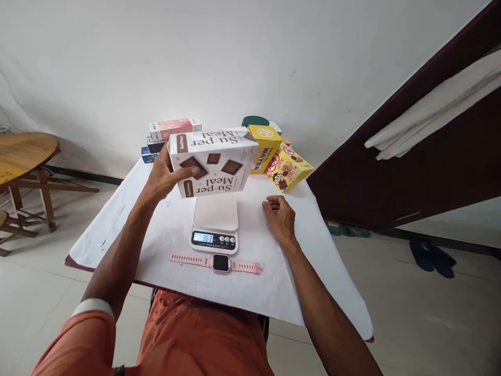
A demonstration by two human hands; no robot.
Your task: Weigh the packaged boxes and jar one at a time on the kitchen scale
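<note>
The left hand (pixel 162 175) is clasping a white box (pixel 225 169) by its left end, thumb lying across the printed face, fingers passing out of sight behind. The box is showing over the far part of a kitchen scale (pixel 214 214) in the middle of the table (pixel 270 292); I cannot tell whether they are touching. Its long axis is running roughly along the table's near edge, its free end pointing toward the yellow boxes (pixel 289 168) near the far right corner. The right hand (pixel 281 216) is holding nothing visible, fingers loosely curling, lying right of the scale, apart from the box.
</note>
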